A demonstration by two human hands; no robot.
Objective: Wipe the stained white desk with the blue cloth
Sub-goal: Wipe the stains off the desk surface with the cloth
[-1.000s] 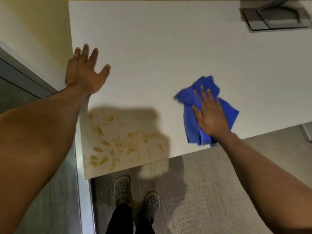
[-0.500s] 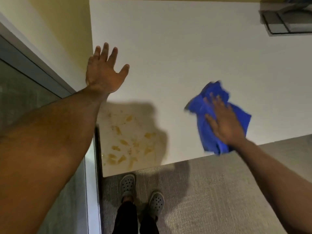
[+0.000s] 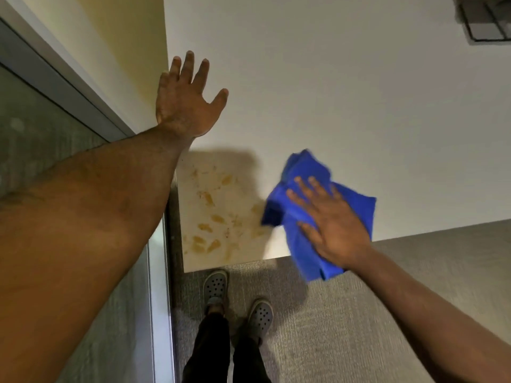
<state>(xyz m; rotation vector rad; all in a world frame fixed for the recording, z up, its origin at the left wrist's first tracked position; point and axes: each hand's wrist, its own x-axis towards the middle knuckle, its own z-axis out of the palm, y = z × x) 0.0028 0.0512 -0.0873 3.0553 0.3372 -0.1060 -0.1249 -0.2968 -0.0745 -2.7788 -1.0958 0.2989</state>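
The white desk (image 3: 345, 92) fills the upper right of the head view. Orange-yellow stains (image 3: 218, 217) cover its near left corner. A crumpled blue cloth (image 3: 304, 172) lies at the desk's front edge, its left side touching the stains and its lower end hanging over the edge. My right hand (image 3: 331, 225) presses flat on the cloth with fingers spread. My left hand (image 3: 188, 100) rests palm down on the desk's left edge, fingers apart, holding nothing.
A yellow wall (image 3: 124, 51) and a grey glass panel with metal frame (image 3: 83, 106) stand left of the desk. A grey cable hatch (image 3: 486, 23) sits at the desk's far right. Below are grey carpet (image 3: 359, 327) and my grey shoes (image 3: 237, 299).
My right hand has slid the blue cloth leftward and toward the front edge, reaching the stains. The view has shifted, so the desk sits further right in frame. My left hand stays flat.
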